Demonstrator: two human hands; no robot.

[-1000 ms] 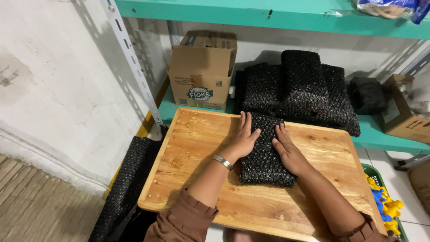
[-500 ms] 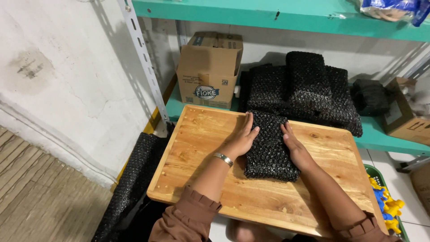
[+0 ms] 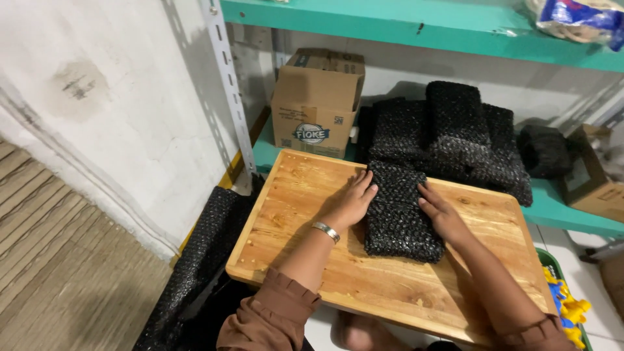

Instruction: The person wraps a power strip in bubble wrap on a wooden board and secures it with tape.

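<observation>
Both hands make the grip — the left hand (image 3: 351, 205) lies flat with fingers spread against the left edge of the black bubble-wrapped bundle (image 3: 400, 211), the right hand (image 3: 445, 218) pressed flat on its right edge. The bundle sits between them on the wooden board (image 3: 292, 221), long axis running away from the person. Beyond it — more black wrapped packs (image 3: 448, 140) and a cardboard box (image 3: 318, 101) on the green shelf (image 3: 552, 208).

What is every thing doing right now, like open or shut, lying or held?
Black bubble-wrapped parcel: lying flat on the wooden board, pressed from both sides.
Left hand: flat against the parcel's left side.
Right hand: flat against its right side.
Cardboard box: flaps open, on the green shelf.
Wrapped bundles: stacked on the shelf.
</observation>
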